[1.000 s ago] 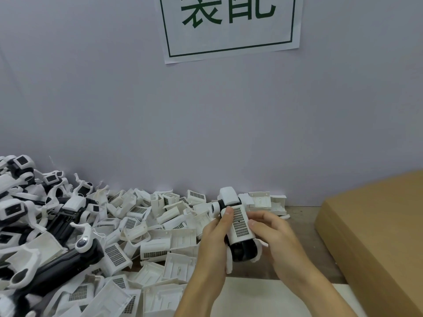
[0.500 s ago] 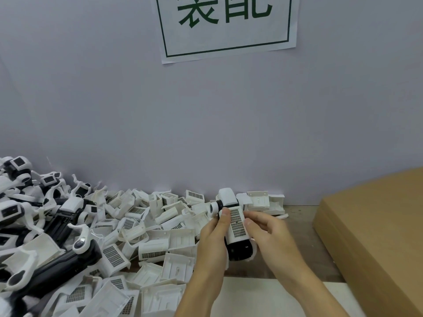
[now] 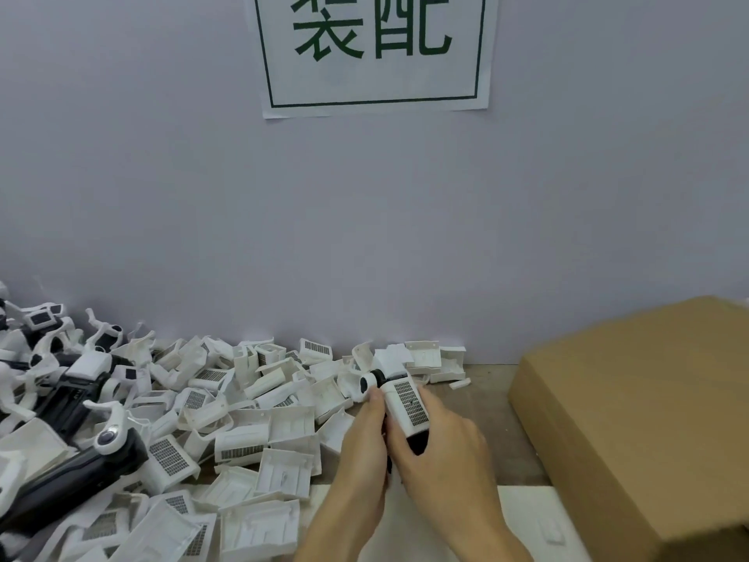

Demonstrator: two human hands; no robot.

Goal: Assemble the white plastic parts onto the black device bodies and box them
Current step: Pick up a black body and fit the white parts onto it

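Both hands hold one black device body [image 3: 417,442] over the table's middle. A white cover with a dark grille [image 3: 407,405] lies along its top, and a round white head [image 3: 367,384] sticks out at the far end. My left hand [image 3: 364,448] grips the body from the left, thumb up near the head. My right hand [image 3: 441,448] wraps it from the right, fingers on the cover. A heap of loose white plastic parts [image 3: 251,432] fills the table to the left. More black device bodies [image 3: 69,472] lie at the far left.
A brown cardboard box [image 3: 632,419] stands at the right, close to my right hand. A grey wall with a paper sign [image 3: 373,50] closes the back. A white sheet [image 3: 523,525] lies on the wooden table [image 3: 486,403] near the front edge.
The view has shifted to the right. Both hands keep hold of the device, and my right hand has closed further over the white cover.
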